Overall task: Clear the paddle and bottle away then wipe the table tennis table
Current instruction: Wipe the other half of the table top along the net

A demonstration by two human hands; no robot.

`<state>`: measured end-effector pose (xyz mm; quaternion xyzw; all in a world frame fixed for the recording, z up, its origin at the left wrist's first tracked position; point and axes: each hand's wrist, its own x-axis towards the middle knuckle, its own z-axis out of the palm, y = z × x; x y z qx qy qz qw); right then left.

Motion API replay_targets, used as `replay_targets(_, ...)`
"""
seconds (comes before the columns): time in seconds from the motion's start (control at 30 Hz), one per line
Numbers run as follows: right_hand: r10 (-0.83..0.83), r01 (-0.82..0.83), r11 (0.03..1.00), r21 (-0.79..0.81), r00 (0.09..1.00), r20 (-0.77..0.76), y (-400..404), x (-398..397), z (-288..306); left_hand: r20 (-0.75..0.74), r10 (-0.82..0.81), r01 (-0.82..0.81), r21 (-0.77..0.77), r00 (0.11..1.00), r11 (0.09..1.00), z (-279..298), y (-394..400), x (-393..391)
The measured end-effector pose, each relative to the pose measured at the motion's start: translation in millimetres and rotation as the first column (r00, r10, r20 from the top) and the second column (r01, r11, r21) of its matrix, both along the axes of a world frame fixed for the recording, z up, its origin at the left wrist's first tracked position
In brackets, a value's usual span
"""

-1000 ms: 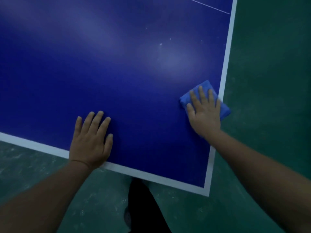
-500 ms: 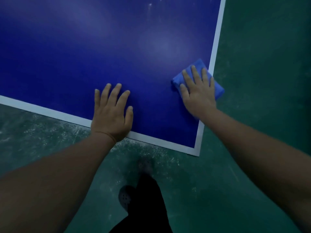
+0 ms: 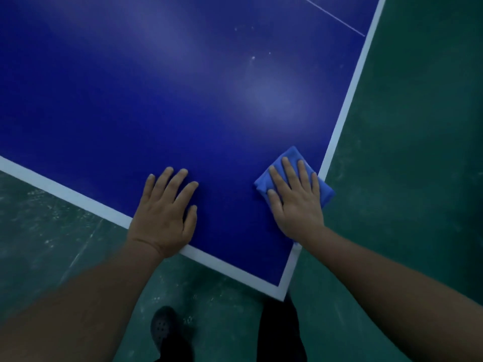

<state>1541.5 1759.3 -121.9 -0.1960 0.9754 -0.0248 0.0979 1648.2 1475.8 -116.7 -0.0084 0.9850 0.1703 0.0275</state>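
The right hand (image 3: 298, 202) lies flat, fingers straight, pressing a soft folded blue cloth (image 3: 292, 163) at the desk (image 3: 183, 87) edge; the left hand (image 3: 164, 212) rests flat on smooth blue.

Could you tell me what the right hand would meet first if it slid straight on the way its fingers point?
The right hand, flat on the blue cloth, points up the table slightly leftward. The way looks free: only bare blue surface with a few pale specks, as far as the picture shows.

Bench (image 3: 130, 100) was deep blue with white edge lines; cloth (image 3: 292, 158) lighter blue; floor (image 3: 418, 126) dark green, scuffed; shoe (image 3: 163, 327) dark with holes.
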Motion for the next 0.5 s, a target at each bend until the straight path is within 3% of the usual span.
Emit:
replay_targets(0.1, -0.026, 0.026, 1.000, -0.016, 1.000, 0.010, 3, -63, 1, -0.013, 0.053, -0.054, -0.044, 0.998, 0.998, 1, 8, -3)
replay_targets(0.17, -0.041, 0.041, 0.999, -0.024, 0.999, 0.006, -2, -111, 2, -0.046, 0.177, -0.179, -0.041, 0.983, 0.983, 2, 23, -12)
replay_targets(0.33, 0.032, -0.032, 0.999, -0.034, 0.999, -0.019, -39, -199, 4, -0.023, 0.573, -0.573, 0.037, 0.819, 0.819, 11, 104, -80)
replay_targets(0.4, 0.277, -0.278, 0.960, -0.038, 0.960, -0.035, -37, -193, 3, 0.019, 0.673, -0.673, 0.044, 0.740, 0.739, 10, 129, -107)
replay_targets(0.5, 0.738, -0.739, 0.672, -0.042, 0.673, -0.038, -8, -197, -2, 0.003, 0.741, -0.741, 0.001, 0.672, 0.672, 2, 140, -126)
